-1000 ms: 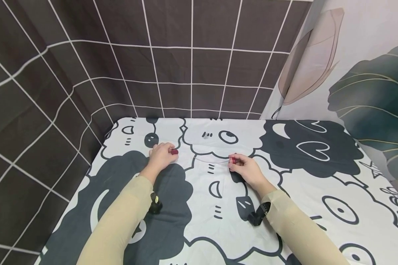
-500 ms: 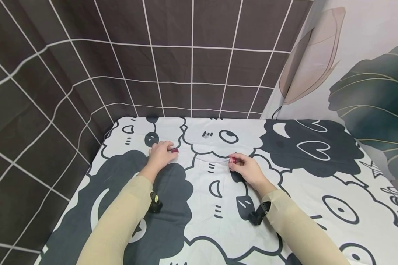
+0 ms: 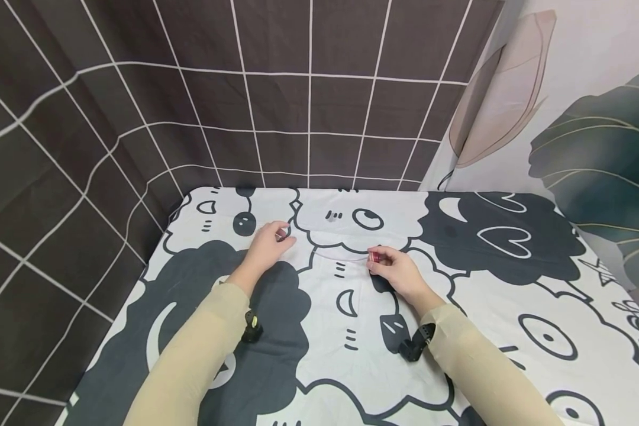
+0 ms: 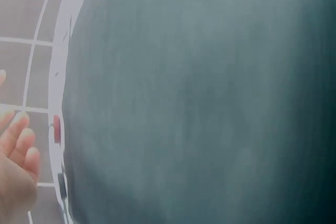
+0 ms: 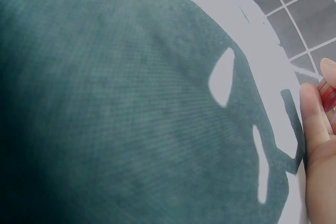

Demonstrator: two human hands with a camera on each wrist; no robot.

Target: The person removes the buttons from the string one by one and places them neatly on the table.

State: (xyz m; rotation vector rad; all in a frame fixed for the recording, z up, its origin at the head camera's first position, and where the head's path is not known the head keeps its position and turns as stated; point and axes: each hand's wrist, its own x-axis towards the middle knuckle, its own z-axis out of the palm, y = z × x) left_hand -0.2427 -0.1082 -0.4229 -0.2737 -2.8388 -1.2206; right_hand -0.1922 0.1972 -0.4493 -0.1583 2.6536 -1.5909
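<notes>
I record dark, white-gridded fabric (image 3: 277,103) along the back and left sides. At right I note a pale, leaf-printed backdrop (image 3: 591,47); below, a black-and-white cartoon-print cloth (image 3: 346,364) lies spread flat under soft, even light

Over the far part of the cartoon-print cloth (image 3: 332,358), one red piece (image 3: 281,237) is partly hidden by the left hand (image 3: 266,247), another red piece (image 3: 373,258) by the right hand (image 3: 399,275); between, a pale strand (image 3: 343,260) is too thin to be traced. Nearer on the cloth, both sleeves (image 3: 191,349) are cut off below.
</notes>
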